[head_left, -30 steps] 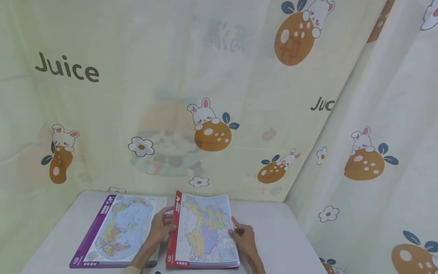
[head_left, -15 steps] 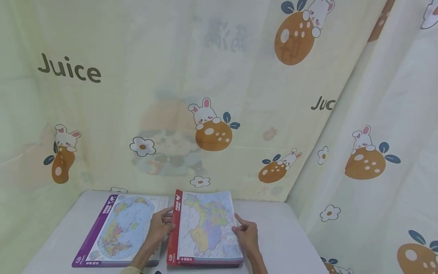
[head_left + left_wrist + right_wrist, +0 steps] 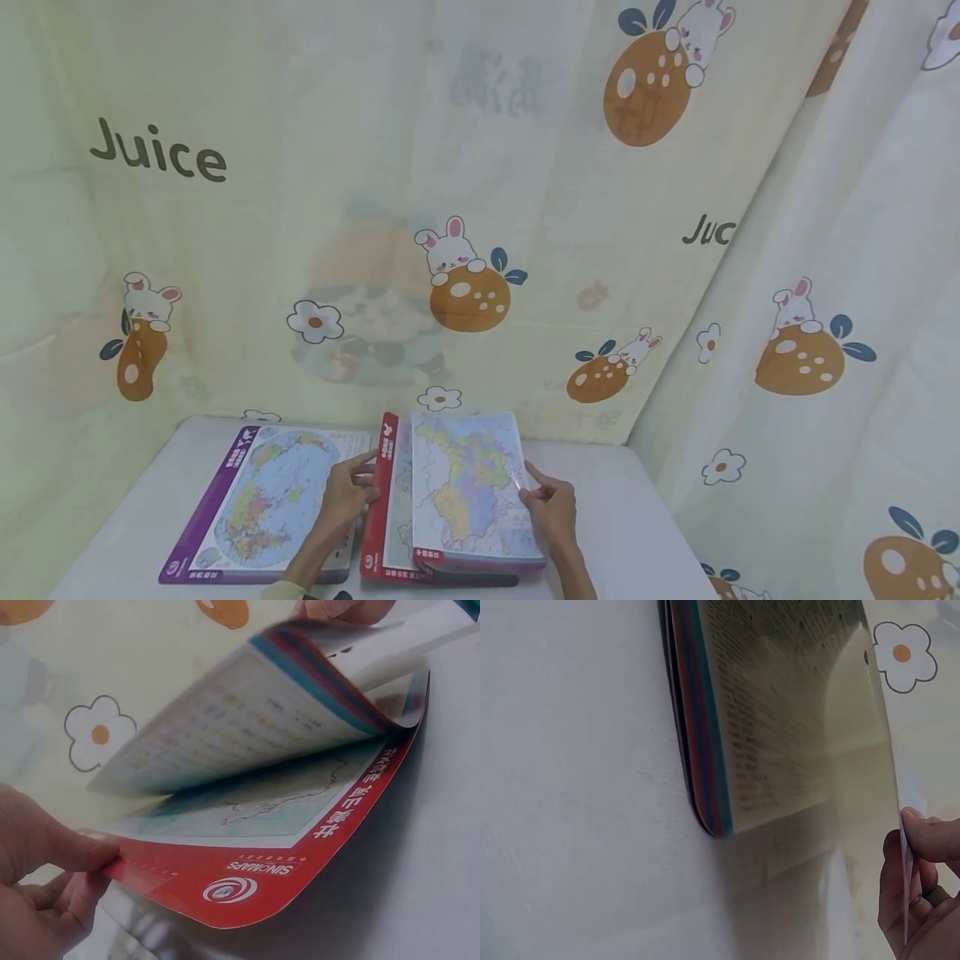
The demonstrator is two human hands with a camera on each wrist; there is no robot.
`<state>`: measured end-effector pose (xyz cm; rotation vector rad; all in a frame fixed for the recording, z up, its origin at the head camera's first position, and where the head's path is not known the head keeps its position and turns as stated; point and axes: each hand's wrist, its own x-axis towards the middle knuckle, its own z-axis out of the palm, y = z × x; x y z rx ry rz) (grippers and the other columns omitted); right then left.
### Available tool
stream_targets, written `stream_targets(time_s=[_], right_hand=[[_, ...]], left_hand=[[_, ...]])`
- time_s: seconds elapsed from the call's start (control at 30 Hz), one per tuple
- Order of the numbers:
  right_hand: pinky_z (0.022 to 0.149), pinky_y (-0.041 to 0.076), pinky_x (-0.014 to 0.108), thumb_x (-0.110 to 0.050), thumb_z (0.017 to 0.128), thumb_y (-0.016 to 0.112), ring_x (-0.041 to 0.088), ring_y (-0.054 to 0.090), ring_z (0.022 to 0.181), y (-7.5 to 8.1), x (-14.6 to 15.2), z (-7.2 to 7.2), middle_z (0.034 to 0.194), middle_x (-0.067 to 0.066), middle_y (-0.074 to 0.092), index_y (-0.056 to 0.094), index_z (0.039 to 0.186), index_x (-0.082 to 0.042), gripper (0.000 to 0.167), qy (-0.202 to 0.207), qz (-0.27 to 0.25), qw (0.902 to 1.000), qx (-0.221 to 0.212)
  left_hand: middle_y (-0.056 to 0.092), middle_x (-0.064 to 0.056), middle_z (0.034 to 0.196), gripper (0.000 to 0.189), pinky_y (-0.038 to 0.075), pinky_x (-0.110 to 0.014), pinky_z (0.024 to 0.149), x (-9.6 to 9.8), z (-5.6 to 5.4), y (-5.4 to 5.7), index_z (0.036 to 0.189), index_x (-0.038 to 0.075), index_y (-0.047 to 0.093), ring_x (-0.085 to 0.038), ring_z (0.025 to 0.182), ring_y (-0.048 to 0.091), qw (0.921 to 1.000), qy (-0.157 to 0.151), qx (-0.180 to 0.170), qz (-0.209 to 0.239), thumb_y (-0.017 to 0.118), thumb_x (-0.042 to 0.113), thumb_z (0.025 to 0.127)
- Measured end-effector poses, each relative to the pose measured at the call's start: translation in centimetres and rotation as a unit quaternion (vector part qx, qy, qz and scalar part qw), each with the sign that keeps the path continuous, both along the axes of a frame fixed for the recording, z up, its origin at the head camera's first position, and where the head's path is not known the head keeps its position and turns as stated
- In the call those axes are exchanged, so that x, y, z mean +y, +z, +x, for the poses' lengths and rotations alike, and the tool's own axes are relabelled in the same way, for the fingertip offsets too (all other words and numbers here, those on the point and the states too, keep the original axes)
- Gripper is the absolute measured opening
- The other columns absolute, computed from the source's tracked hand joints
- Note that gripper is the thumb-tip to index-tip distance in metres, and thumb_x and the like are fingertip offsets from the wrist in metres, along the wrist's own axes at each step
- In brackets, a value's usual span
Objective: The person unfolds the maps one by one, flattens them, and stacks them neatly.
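My left hand (image 3: 345, 497) pinches the left edge of a red-bordered map sheet (image 3: 217, 889), thumb on top in the left wrist view. Above that sheet lies a second map sheet (image 3: 472, 483), shifted right so that the red border and a pale strip show. My right hand (image 3: 553, 510) pinches its right edge between thumb and fingers, seen also in the right wrist view. From the left wrist, the upper sheet (image 3: 247, 720) stands raised at a slant over the lower one, meeting it near the front edge. Its underside carries print.
To the left lies a world map with a purple border (image 3: 210, 508), partly behind my left forearm. The white table (image 3: 615, 517) ends at a cream curtain (image 3: 360, 167) printed with rabbits, oranges and flowers, which also hangs on both sides.
The upper map sheet has shifted right and lifted with my right hand, uncovering part of the red-bordered sheet below. My left hand has stayed nearly still on the red edge.
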<state>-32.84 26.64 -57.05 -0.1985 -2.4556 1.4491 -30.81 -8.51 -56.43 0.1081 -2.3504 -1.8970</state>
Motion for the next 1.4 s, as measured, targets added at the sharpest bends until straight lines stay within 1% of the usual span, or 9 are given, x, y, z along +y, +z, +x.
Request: stream_targets(time_s=[0.13, 0.4, 0.67, 0.8, 0.9, 1.03, 1.1, 1.27, 1.4], right_hand=[[0.07, 0.043, 0.027, -0.003, 0.088, 0.082, 0.014, 0.053, 0.073, 0.4, 0.2, -0.2, 0.08, 0.004, 0.066, 0.075, 0.138, -0.017, 0.053, -0.014, 0.003, 0.9999, -0.01], [0.069, 0.043, 0.027, -0.003, 0.089, 0.081, 0.017, 0.054, 0.075, 0.8, 0.7, -0.4, 0.079, 0.003, 0.065, 0.075, 0.139, -0.018, 0.052, -0.023, -0.001, 0.9996, -0.019], [0.071, 0.044, 0.027, -0.004, 0.092, 0.08, 0.016, 0.056, 0.077, 1.2, 1.6, -0.5, 0.082, 0.003, 0.068, 0.073, 0.141, -0.019, 0.052, -0.036, -0.002, 0.9992, -0.02], [0.07, 0.046, 0.027, -0.004, 0.091, 0.081, 0.015, 0.057, 0.075, 1.2, 2.1, -0.4, 0.081, 0.003, 0.067, 0.073, 0.141, -0.019, 0.053, -0.041, -0.006, 0.999, -0.017], [0.068, 0.045, 0.026, -0.004, 0.091, 0.08, 0.015, 0.056, 0.074, 1.2, 2.5, -0.3, 0.08, 0.002, 0.066, 0.072, 0.142, -0.018, 0.053, -0.044, -0.01, 0.9988, -0.017], [0.066, 0.046, 0.026, -0.004, 0.091, 0.081, 0.015, 0.055, 0.073, 1.2, 3.0, -0.1, 0.078, 0.001, 0.064, 0.071, 0.142, -0.017, 0.053, -0.05, -0.027, 0.9982, -0.017], [0.067, 0.046, 0.025, -0.004, 0.092, 0.081, 0.015, 0.055, 0.074, 1.1, 3.2, 0.0, 0.078, -0.001, 0.062, 0.071, 0.143, -0.016, 0.053, -0.052, -0.037, 0.9978, -0.016], [0.074, 0.044, 0.026, -0.006, 0.092, 0.082, 0.014, 0.056, 0.075, 1.0, 3.9, 0.0, 0.077, -0.003, 0.064, 0.07, 0.143, -0.015, 0.053, -0.062, -0.043, 0.997, -0.015], [0.072, 0.043, 0.026, -0.004, 0.09, 0.082, 0.013, 0.056, 0.072, 1.0, 4.4, 0.1, 0.074, -0.002, 0.065, 0.07, 0.142, -0.013, 0.054, -0.069, -0.041, 0.9967, -0.008]], left_hand=[[0.071, -0.027, 0.138, 0.071, 0.065, -0.053, 0.095, -0.5, 0.0, 0.1, 0.157, 0.003, 0.056, -0.043, 0.121, 0.072, 0.9999, 0.004, -0.001, -0.014, 0.069, -0.012, 0.089], [0.068, -0.032, 0.138, 0.071, 0.068, -0.049, 0.087, -1.9, 0.3, 0.5, 0.157, -0.002, 0.053, -0.047, 0.119, 0.073, 0.9999, 0.002, 0.012, 0.002, 0.066, -0.016, 0.089], [0.067, -0.03, 0.142, 0.067, 0.068, -0.047, 0.085, -4.0, 0.4, 1.0, 0.159, 0.003, 0.053, -0.046, 0.122, 0.072, 0.9995, 0.021, -0.012, -0.019, 0.065, -0.01, 0.095], [0.065, -0.031, 0.143, 0.065, 0.067, -0.047, 0.084, -5.2, 0.3, 1.3, 0.159, 0.002, 0.053, -0.047, 0.123, 0.071, 0.9991, 0.025, -0.007, -0.032, 0.064, -0.009, 0.095], [0.065, -0.031, 0.144, 0.065, 0.067, -0.045, 0.085, -6.1, 0.4, 1.3, 0.16, 0.002, 0.052, -0.047, 0.124, 0.07, 0.9985, 0.032, -0.011, -0.044, 0.062, -0.007, 0.096], [0.064, -0.031, 0.146, 0.064, 0.066, -0.045, 0.086, -7.4, 0.5, 1.2, 0.16, 0.003, 0.052, -0.047, 0.125, 0.07, 0.9981, 0.041, -0.015, -0.043, 0.06, -0.007, 0.098], [0.063, -0.031, 0.147, 0.064, 0.066, -0.046, 0.087, -8.0, 0.6, 1.1, 0.16, 0.003, 0.051, -0.048, 0.126, 0.068, 0.9979, 0.046, -0.016, -0.043, 0.059, -0.007, 0.098], [0.061, -0.031, 0.15, 0.061, 0.063, -0.053, 0.094, -9.7, 0.8, 0.9, 0.162, 0.005, 0.05, -0.05, 0.131, 0.065, 0.9945, 0.065, -0.028, -0.077, 0.058, -0.003, 0.102], [0.06, -0.031, 0.15, 0.06, 0.063, -0.054, 0.095, -10.8, 1.0, 0.7, 0.162, 0.005, 0.05, -0.051, 0.132, 0.064, 0.9926, 0.078, -0.033, -0.087, 0.057, -0.002, 0.103]])
